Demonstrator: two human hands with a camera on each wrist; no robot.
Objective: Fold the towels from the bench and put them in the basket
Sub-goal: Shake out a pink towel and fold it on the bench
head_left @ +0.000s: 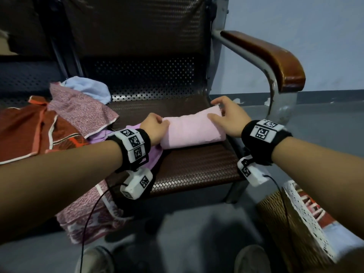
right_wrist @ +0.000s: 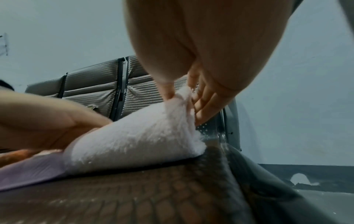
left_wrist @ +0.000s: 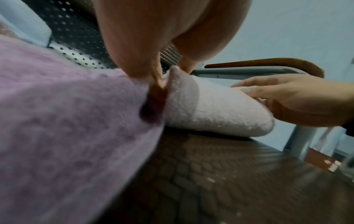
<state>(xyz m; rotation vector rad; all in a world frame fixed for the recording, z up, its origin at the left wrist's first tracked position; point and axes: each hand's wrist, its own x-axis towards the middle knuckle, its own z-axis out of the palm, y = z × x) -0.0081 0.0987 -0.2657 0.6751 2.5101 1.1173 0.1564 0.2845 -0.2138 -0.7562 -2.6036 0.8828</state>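
Note:
A pale pink towel lies folded into a long thick band across the brown woven bench seat. My left hand pinches its left end between thumb and fingers. At the towel's right end my right hand grips the upper edge, thumb in front, fingers behind. The towel looks almost white in both wrist views. A wicker basket with white lace trim stands on the floor at the lower right.
A heap of cloths lies left of the towel: a lilac towel, a pink patterned cloth, a light blue towel and a red-brown cloth. The bench's wooden armrest rises at the right. My shoes show on the grey floor.

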